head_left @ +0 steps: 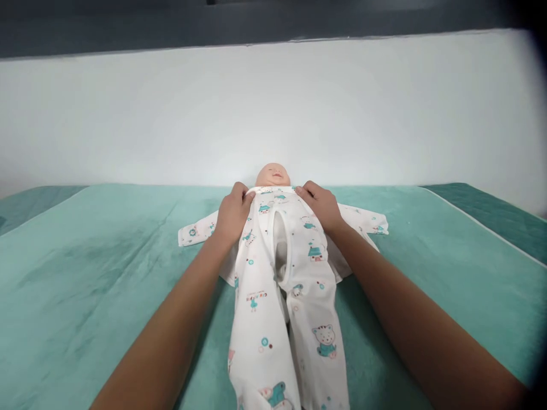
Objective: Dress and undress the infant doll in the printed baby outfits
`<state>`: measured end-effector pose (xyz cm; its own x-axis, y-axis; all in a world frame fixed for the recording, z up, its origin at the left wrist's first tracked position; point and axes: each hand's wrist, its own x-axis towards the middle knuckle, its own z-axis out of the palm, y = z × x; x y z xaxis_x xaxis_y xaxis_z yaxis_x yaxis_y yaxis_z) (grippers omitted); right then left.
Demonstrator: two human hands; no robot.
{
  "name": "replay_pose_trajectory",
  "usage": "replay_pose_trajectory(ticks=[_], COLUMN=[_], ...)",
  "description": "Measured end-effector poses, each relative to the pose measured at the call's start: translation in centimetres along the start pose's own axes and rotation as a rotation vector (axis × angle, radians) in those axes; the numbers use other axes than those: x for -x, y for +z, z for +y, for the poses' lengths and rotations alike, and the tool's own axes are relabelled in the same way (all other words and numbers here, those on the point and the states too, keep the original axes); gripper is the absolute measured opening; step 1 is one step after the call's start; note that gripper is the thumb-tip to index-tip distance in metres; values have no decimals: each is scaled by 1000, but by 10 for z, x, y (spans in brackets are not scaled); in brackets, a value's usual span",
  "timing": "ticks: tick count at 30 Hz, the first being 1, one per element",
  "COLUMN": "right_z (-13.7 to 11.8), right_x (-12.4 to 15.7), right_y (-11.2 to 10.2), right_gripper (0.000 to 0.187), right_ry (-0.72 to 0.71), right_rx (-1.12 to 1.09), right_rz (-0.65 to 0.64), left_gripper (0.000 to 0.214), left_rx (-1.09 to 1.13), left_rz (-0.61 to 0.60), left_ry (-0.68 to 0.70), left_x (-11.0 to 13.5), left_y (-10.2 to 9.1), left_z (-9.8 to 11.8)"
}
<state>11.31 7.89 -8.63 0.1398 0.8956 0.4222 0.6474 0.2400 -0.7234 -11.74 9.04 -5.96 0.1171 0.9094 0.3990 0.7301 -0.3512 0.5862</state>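
Note:
A baby doll (273,174) lies on its back, its head toward the wall. White printed baby trousers (314,273), with a slit at the crotch, are spread over its front, legs toward me. Under them shows a white long-sleeved baby top (197,230), its sleeves stretched out to both sides. My left hand (234,210) is closed on the left corner of the waistband, thumb on top. On the right corner, my right hand (320,205) pinches the same waistband. The doll's body is hidden beneath the cloth.
A green plush cover (106,273) lies under everything, with creases on the left. Darker green bands (491,208) with pale piping run along its sides. Behind the doll's head stands a white wall (273,108), topped by a dark band (273,23).

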Motion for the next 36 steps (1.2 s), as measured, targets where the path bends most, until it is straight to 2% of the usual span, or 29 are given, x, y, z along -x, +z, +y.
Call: replay_pose_trajectory(ticks=[4,7,12,15,19,23,26,29,33,36], right_z=[6,9,9,11,14,14,13,12,12,14], right_x=[-6,-5,-3,-4,-6,-8,-7,-2,7,16], right_y=[8,7,0,1,7,12,13,13,11,8], right_gripper=[34,32,40,40,40,35,28,17,29,34], right_ry=[10,-47,-29,-5,8,30,50,-3,-190,-260], right_rx=[-86,-202,-231,-154,-62,-55,-168,-299,-292,-232], right_rz=[-10,-103,-294,-244,-79,-5,7,-28,-71,-88], left_gripper=[28,31,31,33,31,25,18,29,34,37], left_rx=[81,80,185,209,252,323,430,449,342,289], left_rz=[-11,-46,-152,-157,-29,63,35,-36,-114,-91], left_ry=[31,14,11,-20,-68,-114,-95,-21,90,166], left_x=[7,9,6,4,-1,-6,-6,-3,3,10], left_y=[9,8,-2,-3,4,15,18,17,10,9], left_z=[-5,-7,-11,-14,-20,-25,-26,-26,-28,-30])
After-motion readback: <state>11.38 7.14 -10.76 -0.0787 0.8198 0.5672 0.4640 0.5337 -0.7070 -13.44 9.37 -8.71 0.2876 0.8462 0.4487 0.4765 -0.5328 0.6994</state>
